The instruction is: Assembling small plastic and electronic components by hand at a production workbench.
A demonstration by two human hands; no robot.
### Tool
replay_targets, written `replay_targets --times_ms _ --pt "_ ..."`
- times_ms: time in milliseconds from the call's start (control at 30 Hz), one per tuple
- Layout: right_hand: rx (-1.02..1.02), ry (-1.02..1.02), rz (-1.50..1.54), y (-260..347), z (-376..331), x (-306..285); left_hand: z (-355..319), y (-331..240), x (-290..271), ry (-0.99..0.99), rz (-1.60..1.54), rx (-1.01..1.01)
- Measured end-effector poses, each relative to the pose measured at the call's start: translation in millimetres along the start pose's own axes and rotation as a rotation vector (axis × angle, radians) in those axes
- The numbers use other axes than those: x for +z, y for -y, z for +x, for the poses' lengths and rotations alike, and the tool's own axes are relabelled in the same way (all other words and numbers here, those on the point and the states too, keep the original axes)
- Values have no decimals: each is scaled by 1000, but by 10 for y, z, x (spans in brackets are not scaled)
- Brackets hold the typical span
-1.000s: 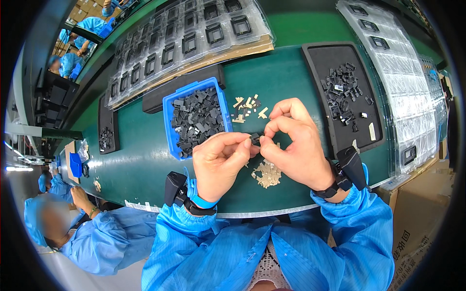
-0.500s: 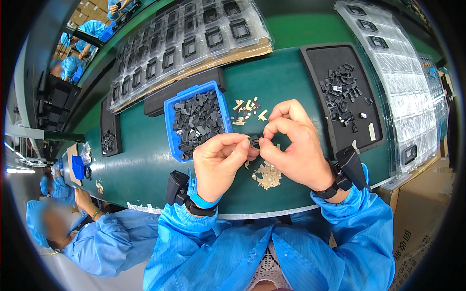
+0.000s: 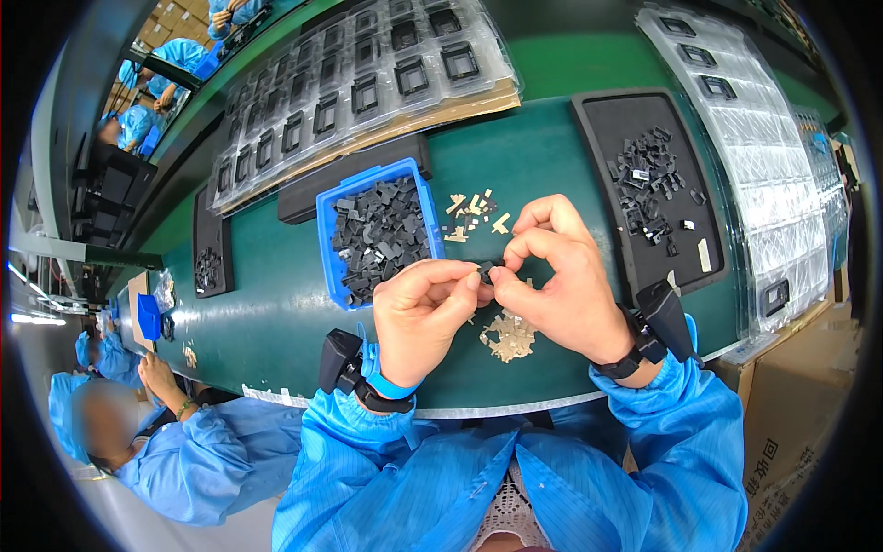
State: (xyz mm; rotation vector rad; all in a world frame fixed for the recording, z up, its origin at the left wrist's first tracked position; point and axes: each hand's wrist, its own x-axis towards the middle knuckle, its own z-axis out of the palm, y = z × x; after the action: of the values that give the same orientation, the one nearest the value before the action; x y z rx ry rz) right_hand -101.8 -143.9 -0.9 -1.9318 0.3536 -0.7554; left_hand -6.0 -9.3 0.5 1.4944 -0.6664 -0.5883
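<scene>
Hands together above the green table (image 3: 276,304): left hand (image 3: 425,317) and right hand (image 3: 561,281) pinching one small black part (image 3: 486,270) between closed fingertips, long axis seemingly left to right, mostly hidden. Just below, pile of beige pieces (image 3: 509,336); farther back, blue bin (image 3: 377,230) of black parts, then black tray (image 3: 648,184).

The light is bright and even, and it comes from above. White glare shines on the clear plastic trays (image 3: 368,74) at the far edge of the green table (image 3: 276,313) and on the ones at its right edge. Shadows are soft and small. The middle looks sharp — but near the round black rim, straight lines bend and things look squashed and a bit fuzzy.
</scene>
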Motion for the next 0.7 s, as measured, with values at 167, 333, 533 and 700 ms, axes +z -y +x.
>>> replay_targets --times_ms 167,333,533,700 --pt "8 11 -3 -16 2 -4 7 0 4 6 -41 -19" --pt "19 12 -6 0 6 -11 11 5 -12 15 -57 -33" --pt "95 29 189 -47 -4 -17 35 -13 -16 18 -158 -54" --pt "166 154 280 -36 13 -85 53 13 -41 56 -197 -65"
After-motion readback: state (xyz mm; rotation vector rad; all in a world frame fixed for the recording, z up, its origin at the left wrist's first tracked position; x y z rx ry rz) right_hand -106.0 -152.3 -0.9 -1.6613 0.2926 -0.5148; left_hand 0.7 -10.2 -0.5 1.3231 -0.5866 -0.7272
